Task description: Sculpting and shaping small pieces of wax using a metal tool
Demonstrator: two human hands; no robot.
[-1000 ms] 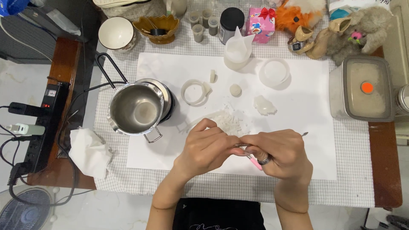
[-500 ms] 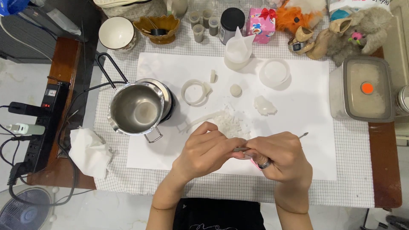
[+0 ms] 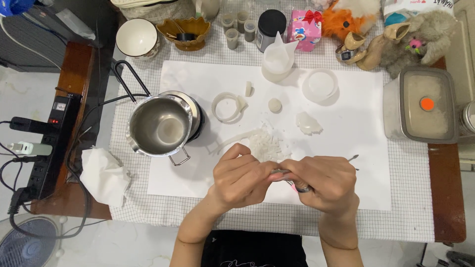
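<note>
The worktop (image 3: pixel 445 198) carries a checked cloth (image 3: pixel 148 207) and, on it, one white sheet (image 3: pixel 346 163) where the work goes on. Off to the right stands one lidded box (image 3: pixel 420 106) with an orange dot; left of the middle sits one steel pot (image 3: pixel 161 126) on a dark base, and it looks bare inside, so I judge that nothing has gone into it yet. One crumpled tissue (image 3: pixel 104 175) lies at the left edge, and one white bowl (image 3: pixel 137 37) and one brown dish (image 3: pixel 184 30) stand at the back, with one clear jug (image 3: pixel 277 59) and one round tub (image 3: pixel 320 85) nearer the middle. On the sheet lie one white ring (image 3: pixel 226 106), two small lumps beside it and one larger lump (image 3: pixel 308 123), all uncut as far as I can see, and one pile of white shavings (image 3: pixel 264 143) just above the hands, which suggests part of the cutting is done and more is left. The left hand (image 3: pixel 242 175) and the right hand (image 3: pixel 324 183) meet knuckle to knuckle over the sheet's near half; the fingers of both are curled tight around a thin metal tool (image 3: pixel 352 158), whose tip pokes out to the right. Whether a bit of white material is pinched between them I cannot tell.
</note>
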